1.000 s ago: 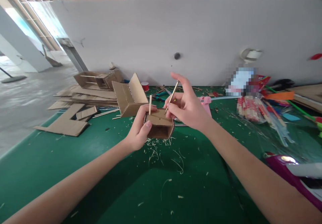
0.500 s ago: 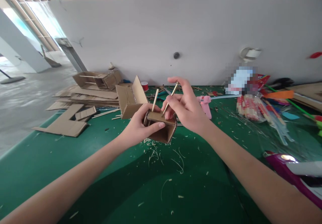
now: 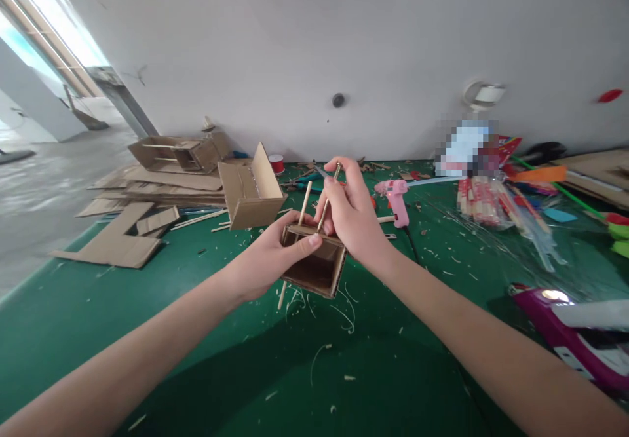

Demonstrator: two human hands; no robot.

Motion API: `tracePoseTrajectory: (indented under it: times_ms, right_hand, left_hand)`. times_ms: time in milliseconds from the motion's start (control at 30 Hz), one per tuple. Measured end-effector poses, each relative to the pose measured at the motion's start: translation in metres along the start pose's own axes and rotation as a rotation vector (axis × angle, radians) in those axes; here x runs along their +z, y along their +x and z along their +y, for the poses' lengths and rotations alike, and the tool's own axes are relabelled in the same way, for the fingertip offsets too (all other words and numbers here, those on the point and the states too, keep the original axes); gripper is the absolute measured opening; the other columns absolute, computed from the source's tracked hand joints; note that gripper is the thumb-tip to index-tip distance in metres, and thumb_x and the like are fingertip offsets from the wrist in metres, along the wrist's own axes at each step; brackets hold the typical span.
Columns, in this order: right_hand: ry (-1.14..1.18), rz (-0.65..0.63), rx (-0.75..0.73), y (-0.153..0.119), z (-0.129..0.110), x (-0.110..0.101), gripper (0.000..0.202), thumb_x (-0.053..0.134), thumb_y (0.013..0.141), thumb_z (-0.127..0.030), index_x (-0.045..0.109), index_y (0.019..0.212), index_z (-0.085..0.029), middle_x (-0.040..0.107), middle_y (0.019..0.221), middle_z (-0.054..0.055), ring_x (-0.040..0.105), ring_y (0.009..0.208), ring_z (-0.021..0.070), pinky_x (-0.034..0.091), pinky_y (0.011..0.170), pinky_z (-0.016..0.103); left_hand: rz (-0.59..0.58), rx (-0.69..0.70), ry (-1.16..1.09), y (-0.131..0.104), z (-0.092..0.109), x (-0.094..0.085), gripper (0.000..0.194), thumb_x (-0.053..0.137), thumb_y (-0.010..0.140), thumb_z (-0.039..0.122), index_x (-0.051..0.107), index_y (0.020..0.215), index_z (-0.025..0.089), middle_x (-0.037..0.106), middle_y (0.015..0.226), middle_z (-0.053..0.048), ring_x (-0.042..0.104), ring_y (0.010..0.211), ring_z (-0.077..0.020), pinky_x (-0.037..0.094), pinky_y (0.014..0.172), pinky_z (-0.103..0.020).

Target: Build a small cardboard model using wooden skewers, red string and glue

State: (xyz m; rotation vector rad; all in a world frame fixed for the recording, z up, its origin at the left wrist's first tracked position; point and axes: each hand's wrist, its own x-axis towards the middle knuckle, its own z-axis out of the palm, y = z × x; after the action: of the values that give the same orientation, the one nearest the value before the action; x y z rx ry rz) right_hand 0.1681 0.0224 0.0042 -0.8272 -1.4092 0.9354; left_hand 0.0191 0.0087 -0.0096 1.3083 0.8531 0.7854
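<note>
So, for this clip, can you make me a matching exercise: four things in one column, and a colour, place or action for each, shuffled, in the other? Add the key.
Column one
1. Left hand
2. Glue gun
3. Right hand
4. Spool

Column two
A. Red, near the wall
B. Holds a slender rod at an angle
C. Pink, on the green table
D. Grips a small cardboard box

Right pairs: 1-D, 2-C, 3-B, 4-A
</note>
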Motion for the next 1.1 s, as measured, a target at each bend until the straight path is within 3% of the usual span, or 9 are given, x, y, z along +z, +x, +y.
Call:
tracePoseTrajectory:
  times_ms: [200,333,400,533,667,800,900,1000,1100]
  right_hand:
    - [0.021,0.018,0.094,0.006,0.011,-0.003,0.008,0.04,0.093,-0.034,0.04,0.099,-0.029,0.043,0.052,-0.009,0.042,0.036,0.0088,0.033,0.037,0.023]
    - [0.026,0.083,0.169,0.011,0.017,-0.007,0.016,0.043,0.09,-0.029,0.043,0.106,-0.029,0.046,0.055,-0.007,0.046,0.038,0.0093,0.034,0.038,0.024]
    - [0.031,0.087,0.176,0.012,0.022,-0.009,0.023,0.044,0.09,-0.03,0.044,0.112,-0.029,0.047,0.057,-0.007,0.046,0.038,0.0093,0.036,0.039,0.025]
    - [0.057,0.107,0.201,0.01,0.036,-0.005,0.03,0.046,0.09,-0.035,0.043,0.119,-0.03,0.048,0.059,-0.006,0.045,0.039,0.01,0.037,0.04,0.026]
    - [0.061,0.143,0.261,0.007,0.05,0.001,0.028,0.046,0.089,-0.033,0.043,0.117,-0.029,0.048,0.057,-0.006,0.043,0.038,0.0105,0.034,0.038,0.025]
    - [0.065,0.161,0.302,0.007,0.056,0.004,0.022,0.046,0.088,-0.03,0.043,0.11,-0.028,0.047,0.055,-0.007,0.044,0.038,0.0105,0.033,0.039,0.024]
    - [0.094,0.156,0.361,0.008,0.06,0.004,0.017,0.047,0.086,-0.027,0.042,0.102,-0.027,0.048,0.054,-0.008,0.044,0.037,0.0097,0.031,0.039,0.022]
    - [0.119,0.105,0.413,0.003,0.067,0.001,0.016,0.049,0.083,-0.028,0.039,0.095,-0.027,0.05,0.053,-0.009,0.044,0.036,0.0089,0.029,0.038,0.02]
    - [0.168,0.098,0.464,-0.004,0.077,-0.002,0.021,0.052,0.08,-0.032,0.035,0.091,-0.026,0.053,0.053,-0.01,0.046,0.037,0.0091,0.029,0.038,0.018]
  left_hand:
    - [0.037,-0.089,-0.003,0.001,0.001,0.001,0.039,0.071,0.078,0.042,0.053,0.104,0.019,0.069,0.092,-0.01,0.07,0.082,-0.0251,0.059,0.064,-0.037]
    - [-0.011,-0.069,0.056,0.006,0.0,-0.004,0.036,0.066,0.082,0.032,0.052,0.112,0.019,0.069,0.105,-0.014,0.071,0.088,-0.026,0.06,0.068,-0.039]
    - [-0.016,0.016,0.21,0.008,-0.002,-0.009,0.032,0.056,0.087,0.029,0.052,0.117,0.019,0.07,0.105,-0.014,0.071,0.088,-0.0266,0.06,0.066,-0.039]
    - [0.163,0.255,0.774,0.011,-0.007,-0.02,0.05,0.053,0.086,0.029,0.045,0.133,0.018,0.069,0.107,-0.017,0.071,0.084,-0.0295,0.058,0.059,-0.039]
    - [0.209,0.336,1.048,0.008,-0.005,-0.022,0.058,0.051,0.085,0.024,0.034,0.14,0.016,0.067,0.112,-0.02,0.067,0.099,-0.0343,0.055,0.074,-0.045]
    - [0.149,0.36,1.138,0.005,0.003,-0.019,0.043,0.045,0.088,0.02,0.043,0.13,0.024,0.068,0.108,-0.012,0.067,0.09,-0.028,0.052,0.068,-0.037]
    - [0.058,0.326,1.215,0.006,0.009,-0.017,0.021,0.042,0.091,0.023,0.057,0.104,0.023,0.068,0.089,-0.006,0.065,0.074,-0.0209,0.047,0.059,-0.03]
    - [-0.033,0.245,1.294,0.01,0.009,-0.018,0.023,0.039,0.092,0.023,0.06,0.084,0.021,0.066,0.075,-0.004,0.062,0.065,-0.0183,0.041,0.055,-0.028]
    - [-0.104,0.272,1.419,0.015,0.007,-0.021,0.024,0.04,0.092,0.02,0.061,0.079,0.021,0.066,0.074,-0.005,0.062,0.064,-0.0191,0.038,0.054,-0.028]
